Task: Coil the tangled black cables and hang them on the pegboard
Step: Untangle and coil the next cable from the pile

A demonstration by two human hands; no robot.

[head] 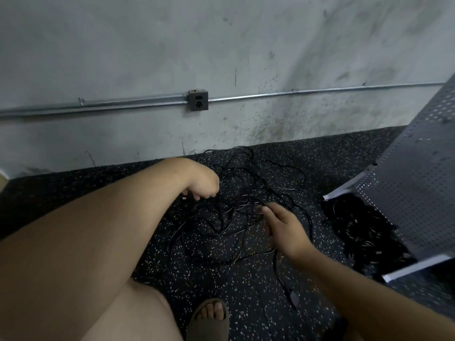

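Note:
A tangle of thin black cables [236, 193] sprawls over the dark speckled floor near the wall. My left hand [203, 184] is curled down into the left side of the tangle and grips a few strands. My right hand [283, 226] hovers over the right side with fingers stretched out, fingertips at the cables, holding nothing. One cable end with a black plug [293, 297] lies toward me. The grey pegboard [413, 178] leans at the right, with a heap of coiled black cables [362, 230] under its lower edge.
A grey concrete wall [221, 57] stands close behind the tangle, with a metal conduit and a socket box [198, 100]. My foot in a grey sandal [211, 318] is at the bottom centre. The floor is dark speckled rubber [246, 279].

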